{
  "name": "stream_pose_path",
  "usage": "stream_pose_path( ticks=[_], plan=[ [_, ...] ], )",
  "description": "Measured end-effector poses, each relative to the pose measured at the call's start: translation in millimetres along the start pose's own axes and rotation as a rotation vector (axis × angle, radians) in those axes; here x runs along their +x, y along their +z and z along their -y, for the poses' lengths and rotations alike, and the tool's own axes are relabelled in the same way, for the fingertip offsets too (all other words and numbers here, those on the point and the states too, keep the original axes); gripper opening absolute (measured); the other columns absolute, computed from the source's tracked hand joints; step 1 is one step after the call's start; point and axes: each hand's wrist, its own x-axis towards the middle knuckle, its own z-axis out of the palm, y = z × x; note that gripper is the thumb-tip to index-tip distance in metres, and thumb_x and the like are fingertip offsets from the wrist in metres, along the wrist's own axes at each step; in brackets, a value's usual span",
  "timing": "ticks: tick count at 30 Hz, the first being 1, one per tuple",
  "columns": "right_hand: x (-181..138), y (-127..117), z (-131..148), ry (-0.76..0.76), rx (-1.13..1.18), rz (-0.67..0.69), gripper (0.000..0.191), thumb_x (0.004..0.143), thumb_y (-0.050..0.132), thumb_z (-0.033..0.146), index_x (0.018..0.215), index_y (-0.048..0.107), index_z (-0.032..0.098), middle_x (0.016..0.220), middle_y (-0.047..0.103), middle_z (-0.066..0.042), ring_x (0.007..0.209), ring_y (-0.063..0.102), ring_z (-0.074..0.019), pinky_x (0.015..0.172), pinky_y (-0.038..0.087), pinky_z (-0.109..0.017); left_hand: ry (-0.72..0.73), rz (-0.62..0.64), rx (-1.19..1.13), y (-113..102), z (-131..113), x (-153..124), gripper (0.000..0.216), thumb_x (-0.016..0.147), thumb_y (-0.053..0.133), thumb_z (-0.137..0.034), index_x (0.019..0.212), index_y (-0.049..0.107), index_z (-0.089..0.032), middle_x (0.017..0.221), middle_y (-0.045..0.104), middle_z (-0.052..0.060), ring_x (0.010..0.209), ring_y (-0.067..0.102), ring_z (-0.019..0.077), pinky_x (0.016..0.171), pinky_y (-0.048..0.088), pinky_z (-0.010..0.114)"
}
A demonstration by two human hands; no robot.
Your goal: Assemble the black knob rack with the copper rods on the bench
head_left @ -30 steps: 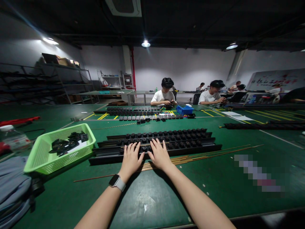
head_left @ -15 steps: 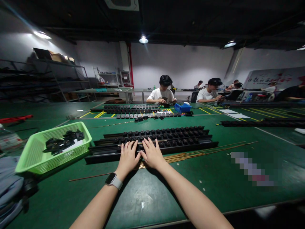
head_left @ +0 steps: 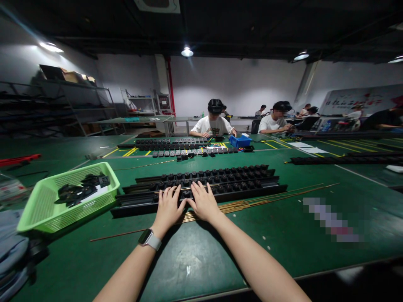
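Note:
My left hand (head_left: 168, 206) lies palm down with fingers spread on the near one of several long black rails (head_left: 135, 209). Beside it, my right hand (head_left: 203, 202) rests on the same rail, fingers stretched out, its thumb close to the left thumb. Rows of small black parts (head_left: 239, 186) sit in the rails, some hidden behind my fingers. A thin brass-coloured rod (head_left: 215, 185) runs along the rail at my fingertips; whether my fingers press on it I cannot tell. Under my wrists passes a bundle of thin brass-coloured rods (head_left: 236, 206) on the table.
A green basket (head_left: 67, 218) with black parts stands at left. Beyond the rails lie more rows of parts (head_left: 176, 153) and a blue bin (head_left: 239, 141). Two co-workers (head_left: 212, 126) sit across the green table (head_left: 201, 260). A black strip (head_left: 340, 161) lies at right.
My hands stay nearly in place on the rail. The view has shifted slightly. Across the table, the nearer co-worker's hand has moved towards the blue bin.

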Motion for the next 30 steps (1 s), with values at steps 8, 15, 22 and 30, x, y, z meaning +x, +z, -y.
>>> stream_pose_path(
  ticks=[8, 15, 22, 30],
  plan=[
    [-1.2, 1.3, -4.0, 0.031, -0.012, -0.008, 0.067, 0.114, 0.036, 0.052, 0.168, 0.039, 0.013, 0.176, 0.033, -0.014, 0.165, 0.026, -0.0321, 0.135, 0.014, -0.061, -0.001, -0.005, 0.0, 0.0, -0.6, -0.3, 0.063, 0.105, 0.052, -0.049, 0.16, 0.052, -0.018, 0.152, 0.062, 0.018, 0.146, 0.051, 0.0379, 0.129, 0.03, 0.07],
    [-1.9, 1.7, -7.2, 0.049, -0.025, -0.009, 0.068, 0.114, 0.038, 0.052, 0.168, 0.039, 0.011, 0.176, 0.032, -0.015, 0.166, 0.024, -0.0329, 0.135, 0.016, -0.062, -0.002, 0.006, 0.004, 0.9, 0.1, 0.0, 0.064, 0.105, 0.049, -0.052, 0.16, 0.052, -0.018, 0.151, 0.062, 0.018, 0.145, 0.051, 0.0382, 0.129, 0.028, 0.069],
    [-3.1, 0.1, -11.4, 0.064, -0.021, -0.027, 0.067, 0.114, 0.037, 0.052, 0.166, 0.042, 0.01, 0.175, 0.036, -0.014, 0.165, 0.027, -0.0329, 0.135, 0.015, -0.062, -0.001, -0.003, -0.008, 0.9, 0.7, -0.5, 0.064, 0.105, 0.048, -0.051, 0.16, 0.052, -0.018, 0.15, 0.063, 0.018, 0.145, 0.051, 0.0377, 0.129, 0.028, 0.069],
    [-3.7, -5.5, -12.6, 0.081, -0.038, 0.025, 0.069, 0.113, 0.038, 0.053, 0.168, 0.04, 0.011, 0.176, 0.034, -0.015, 0.165, 0.026, -0.0337, 0.135, 0.013, -0.063, 0.002, -0.005, -0.02, -0.2, 0.1, -0.4, 0.063, 0.106, 0.048, -0.051, 0.16, 0.051, -0.02, 0.15, 0.063, 0.017, 0.145, 0.051, 0.0373, 0.129, 0.028, 0.069]
  ],
)
